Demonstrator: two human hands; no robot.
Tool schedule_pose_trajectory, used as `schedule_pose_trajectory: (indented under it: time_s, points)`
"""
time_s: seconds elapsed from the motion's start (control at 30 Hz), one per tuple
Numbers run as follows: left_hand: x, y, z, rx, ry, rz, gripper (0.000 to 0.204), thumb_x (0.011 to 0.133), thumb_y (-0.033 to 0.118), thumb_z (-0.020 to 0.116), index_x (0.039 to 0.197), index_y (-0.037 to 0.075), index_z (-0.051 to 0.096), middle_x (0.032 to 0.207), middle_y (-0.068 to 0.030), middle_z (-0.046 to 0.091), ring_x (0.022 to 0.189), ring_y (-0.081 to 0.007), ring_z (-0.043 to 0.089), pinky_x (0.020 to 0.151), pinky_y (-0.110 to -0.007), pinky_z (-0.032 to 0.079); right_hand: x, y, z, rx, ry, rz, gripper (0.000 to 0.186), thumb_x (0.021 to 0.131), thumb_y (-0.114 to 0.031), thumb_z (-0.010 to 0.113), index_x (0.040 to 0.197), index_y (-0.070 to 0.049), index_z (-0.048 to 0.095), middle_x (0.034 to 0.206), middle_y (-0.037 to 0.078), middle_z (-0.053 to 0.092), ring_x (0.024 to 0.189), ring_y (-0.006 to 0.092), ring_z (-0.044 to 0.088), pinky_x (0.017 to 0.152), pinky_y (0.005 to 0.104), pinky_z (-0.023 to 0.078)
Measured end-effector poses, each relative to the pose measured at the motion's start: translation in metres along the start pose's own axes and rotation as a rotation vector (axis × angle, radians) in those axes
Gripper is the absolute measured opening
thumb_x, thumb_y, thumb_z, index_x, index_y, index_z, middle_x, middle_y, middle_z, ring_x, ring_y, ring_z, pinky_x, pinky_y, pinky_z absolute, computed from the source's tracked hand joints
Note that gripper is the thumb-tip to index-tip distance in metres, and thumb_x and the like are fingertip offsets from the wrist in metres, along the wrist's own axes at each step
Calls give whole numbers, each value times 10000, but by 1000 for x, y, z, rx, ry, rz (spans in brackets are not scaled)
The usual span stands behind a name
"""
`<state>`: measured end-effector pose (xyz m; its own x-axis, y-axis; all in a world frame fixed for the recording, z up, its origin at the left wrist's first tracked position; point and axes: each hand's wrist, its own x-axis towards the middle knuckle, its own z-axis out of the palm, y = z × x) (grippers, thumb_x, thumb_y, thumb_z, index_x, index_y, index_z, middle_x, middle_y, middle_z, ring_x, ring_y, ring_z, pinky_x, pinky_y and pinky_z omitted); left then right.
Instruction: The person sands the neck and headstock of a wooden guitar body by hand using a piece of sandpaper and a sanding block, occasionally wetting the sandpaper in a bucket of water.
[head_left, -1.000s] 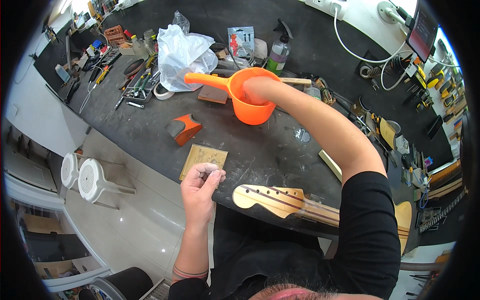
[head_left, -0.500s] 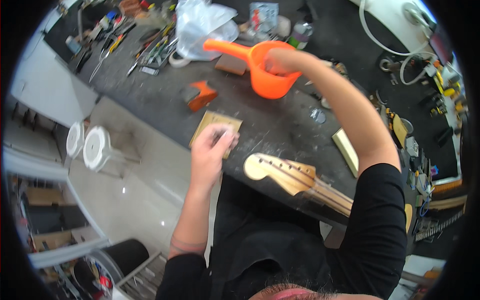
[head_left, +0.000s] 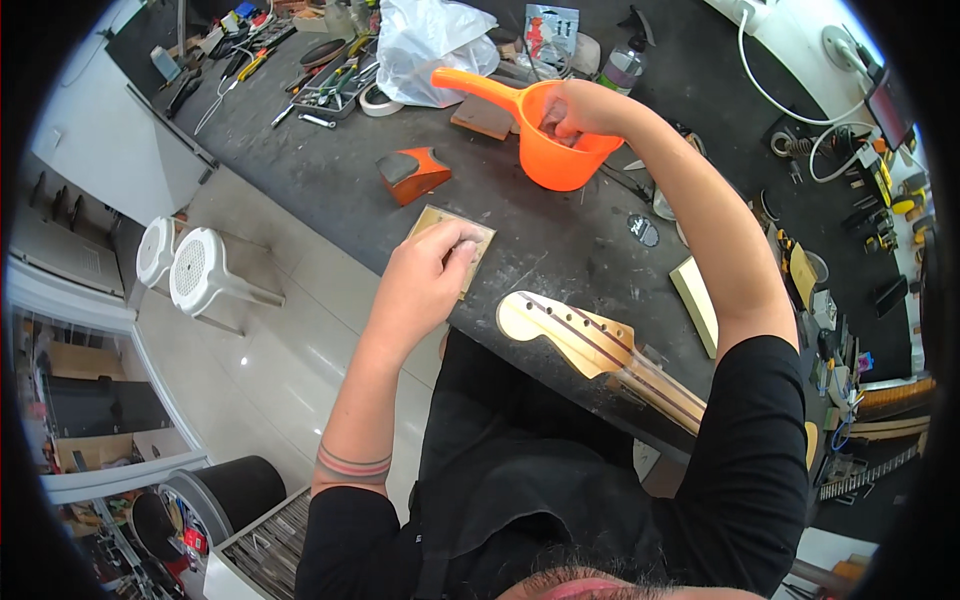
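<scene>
An orange plastic dipper [head_left: 568, 163] with a long handle stands on the dark bench. My right hand [head_left: 578, 112] reaches over its rim, fingers curled inside the cup; whatever they grip is hidden. Lower left, my left hand [head_left: 428, 268] is closed over a thin tan rectangular plate [head_left: 474, 272] near the bench edge. Its fingertips are tucked together, and I cannot make out what is between them. To the right of that hand lies a pale wooden guitar neck [head_left: 570, 335], its headstock showing a row of holes and a dark stripe.
An orange block with a grey top [head_left: 413, 175] sits beyond the plate. Behind the dipper are a white plastic bag [head_left: 430, 50], a brown block [head_left: 483, 117] and a bottle [head_left: 622, 68]. A pale wooden bar [head_left: 694, 303] lies right. White stools [head_left: 200, 270] stand left.
My left hand has turned its knuckles upward over the plate. In the dipper, my right hand's curled fingers now show more near the rim. The whole view has shifted slightly.
</scene>
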<state>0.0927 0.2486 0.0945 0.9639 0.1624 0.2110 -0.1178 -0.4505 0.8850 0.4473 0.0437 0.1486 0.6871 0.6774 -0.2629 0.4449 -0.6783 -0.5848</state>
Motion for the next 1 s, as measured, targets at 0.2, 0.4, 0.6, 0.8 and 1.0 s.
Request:
schedule_pose_trajectory:
  time_s: [0.2, 0.4, 0.6, 0.8, 1.0]
  points:
    - [-7, -2, 7, 45, -33, -17, 205, 1121, 99, 754, 1244, -56, 808, 1071, -131, 828, 911, -182, 759, 849, -349, 601, -4, -11, -2, -67, 50, -32, 404, 929, 16, 828, 1327, 33, 763, 1135, 142, 855, 888, 245, 862, 759, 389, 686]
    - [-9, -1, 10, 15, -33, -12, 196, 1122, 115, 770, 1213, -55, 804, 1032, -107, 810, 879, -163, 723, 816, -343, 578, -12, -16, 3, -202, 42, -63, 355, 954, -96, 889, 1263, 29, 767, 1093, 130, 852, 851, 242, 838, 779, 387, 678]
    - [-8, -2, 15, 5, -22, -16, 182, 1120, 115, 776, 1175, -55, 811, 983, -81, 789, 846, -146, 692, 788, -336, 564, -16, -10, 3, -181, 220, -68, 374, 963, -187, 932, 1245, 7, 781, 937, 118, 843, 828, 237, 837, 744, 426, 654]
    - [-7, -3, 19, -21, -21, -34, 170, 1109, 105, 789, 1167, -53, 811, 971, -65, 792, 838, -132, 696, 788, -330, 572, -20, -9, -6, -50, 99, -42, 542, 972, -210, 953, 1404, -10, 694, 959, 120, 805, 800, 230, 782, 743, 430, 632]
    - [-10, -13, 25, -96, 35, -3, 168, 1107, 103, 784, 1192, -41, 802, 1020, -109, 800, 861, -190, 728, 800, -353, 576, -17, -9, -3, -198, -2, 37, 741, 932, -232, 990, 1551, -44, 630, 1070, 136, 823, 1019, 244, 808, 861, 418, 636]
